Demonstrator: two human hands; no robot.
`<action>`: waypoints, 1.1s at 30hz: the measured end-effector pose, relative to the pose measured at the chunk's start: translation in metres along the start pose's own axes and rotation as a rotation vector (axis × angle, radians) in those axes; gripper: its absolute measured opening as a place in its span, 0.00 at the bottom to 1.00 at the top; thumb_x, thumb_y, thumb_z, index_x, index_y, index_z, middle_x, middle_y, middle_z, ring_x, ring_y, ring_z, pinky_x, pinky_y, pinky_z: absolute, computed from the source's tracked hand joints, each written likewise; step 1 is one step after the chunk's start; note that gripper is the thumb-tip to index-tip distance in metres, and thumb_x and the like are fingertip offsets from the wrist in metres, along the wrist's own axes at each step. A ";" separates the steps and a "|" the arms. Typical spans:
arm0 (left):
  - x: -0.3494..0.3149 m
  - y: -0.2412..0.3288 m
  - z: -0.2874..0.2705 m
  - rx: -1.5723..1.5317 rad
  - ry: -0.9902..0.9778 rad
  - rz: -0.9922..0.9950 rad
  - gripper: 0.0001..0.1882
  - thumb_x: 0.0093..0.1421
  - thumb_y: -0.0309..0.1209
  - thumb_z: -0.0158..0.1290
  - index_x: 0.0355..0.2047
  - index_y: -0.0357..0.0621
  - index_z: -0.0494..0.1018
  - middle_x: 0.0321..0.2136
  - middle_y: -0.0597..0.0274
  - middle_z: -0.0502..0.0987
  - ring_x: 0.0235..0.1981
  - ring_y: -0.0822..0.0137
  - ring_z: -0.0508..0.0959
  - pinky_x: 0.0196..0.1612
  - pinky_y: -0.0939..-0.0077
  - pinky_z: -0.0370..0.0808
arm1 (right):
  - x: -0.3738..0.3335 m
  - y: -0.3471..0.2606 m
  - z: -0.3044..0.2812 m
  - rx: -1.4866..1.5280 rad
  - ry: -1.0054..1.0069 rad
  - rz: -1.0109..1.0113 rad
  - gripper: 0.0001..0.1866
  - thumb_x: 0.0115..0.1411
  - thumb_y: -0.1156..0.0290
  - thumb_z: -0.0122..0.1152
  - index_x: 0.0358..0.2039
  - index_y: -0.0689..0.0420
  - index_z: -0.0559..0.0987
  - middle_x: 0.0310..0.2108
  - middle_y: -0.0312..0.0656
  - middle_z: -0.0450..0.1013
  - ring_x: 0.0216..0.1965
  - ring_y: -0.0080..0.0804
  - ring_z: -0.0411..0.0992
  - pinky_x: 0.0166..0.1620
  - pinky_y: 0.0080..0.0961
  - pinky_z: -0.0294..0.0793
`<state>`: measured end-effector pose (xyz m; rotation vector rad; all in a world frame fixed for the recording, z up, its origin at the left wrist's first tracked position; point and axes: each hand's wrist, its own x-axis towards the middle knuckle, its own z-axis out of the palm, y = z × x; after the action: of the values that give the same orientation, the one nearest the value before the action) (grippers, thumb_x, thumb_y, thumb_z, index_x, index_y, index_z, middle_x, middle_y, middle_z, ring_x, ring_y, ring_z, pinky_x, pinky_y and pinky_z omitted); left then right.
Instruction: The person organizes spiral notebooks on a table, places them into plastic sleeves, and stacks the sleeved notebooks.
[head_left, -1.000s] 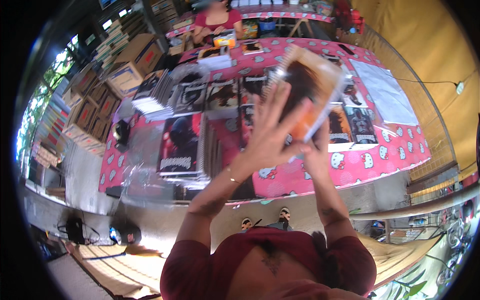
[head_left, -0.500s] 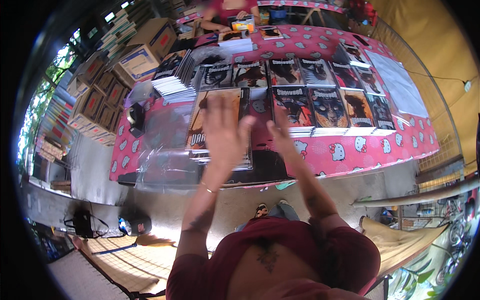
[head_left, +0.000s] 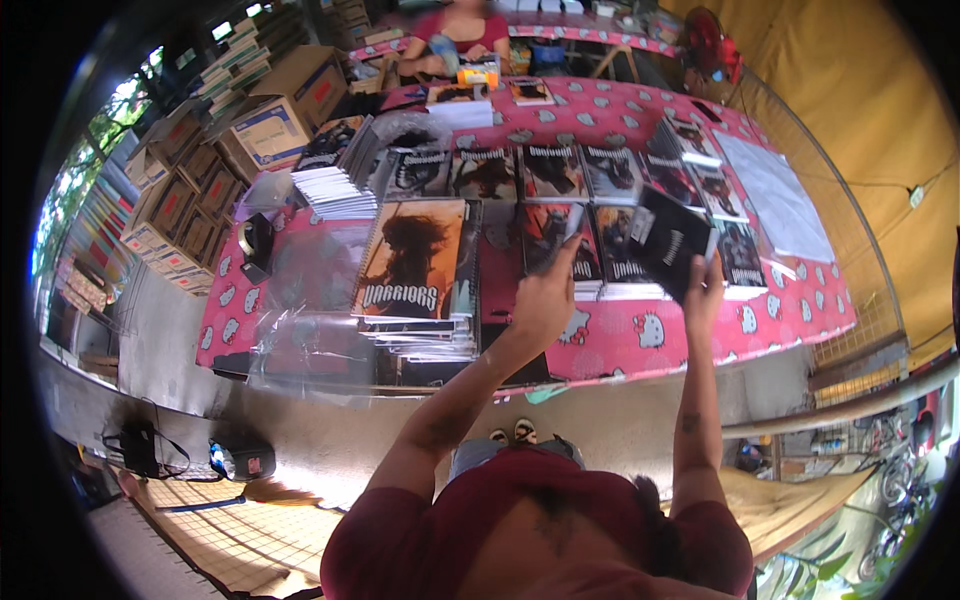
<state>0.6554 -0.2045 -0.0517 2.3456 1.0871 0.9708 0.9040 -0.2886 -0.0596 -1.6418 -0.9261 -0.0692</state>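
My right hand (head_left: pixel 704 288) grips a dark notebook (head_left: pixel 672 245) by its lower right edge, tilted above the front row of stacks. My left hand (head_left: pixel 547 302) pinches the edge of a red-and-dark notebook (head_left: pixel 556 236) in that row; a pale strip shows at the fingertips. Left of it stands a stack of spiral notebooks, its top one orange with a dark long-haired figure (head_left: pixel 412 258). More illustrated notebooks (head_left: pixel 485 172) lie in rows behind my hands. The right hand's notebook partly hides the stacks beneath it.
Clear plastic sheeting (head_left: pixel 310 300) and a tape dispenser (head_left: pixel 255 245) lie at the table's left. A tall notebook pile (head_left: pixel 335 190) stands behind them, with cardboard boxes (head_left: pixel 270 130) beyond. Another person (head_left: pixel 462 35) is across the pink table (head_left: pixel 640 365). A white sheet (head_left: pixel 765 185) lies at right.
My left hand has moved right, off the orange notebook stack, to the front row. My right hand has moved right and now holds up a dark notebook. The view has shifted slightly.
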 end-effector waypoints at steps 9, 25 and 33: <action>-0.020 0.007 -0.272 -0.651 0.399 -0.017 0.13 0.64 0.34 0.51 0.32 0.33 0.74 0.24 0.58 0.79 0.24 0.72 0.79 0.29 0.79 0.75 | -0.042 -0.184 0.058 0.249 -0.023 -0.810 0.12 0.59 0.75 0.54 0.42 0.65 0.74 0.43 0.52 0.72 0.45 0.45 0.71 0.49 0.32 0.68; 0.166 -0.359 -0.217 -0.024 0.301 0.100 0.19 0.58 0.33 0.56 0.49 0.40 0.72 0.25 0.53 0.76 0.26 0.62 0.77 0.32 0.70 0.73 | 0.009 -0.081 0.338 -0.326 -0.471 -0.612 0.32 0.55 0.60 0.63 0.60 0.48 0.64 0.57 0.48 0.65 0.54 0.41 0.68 0.54 0.38 0.67; 0.140 -0.439 -0.101 0.491 -0.351 0.252 0.23 0.56 0.36 0.54 0.53 0.54 0.70 0.36 0.51 0.79 0.37 0.54 0.80 0.39 0.57 0.77 | 0.043 -0.001 0.369 -0.434 -0.665 -0.319 0.13 0.59 0.65 0.58 0.44 0.47 0.81 0.31 0.43 0.79 0.34 0.46 0.78 0.38 0.42 0.76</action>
<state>0.4214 0.1851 -0.1768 2.9587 0.9837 0.3551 0.7763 0.0477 -0.1510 -1.9373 -1.7772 0.0698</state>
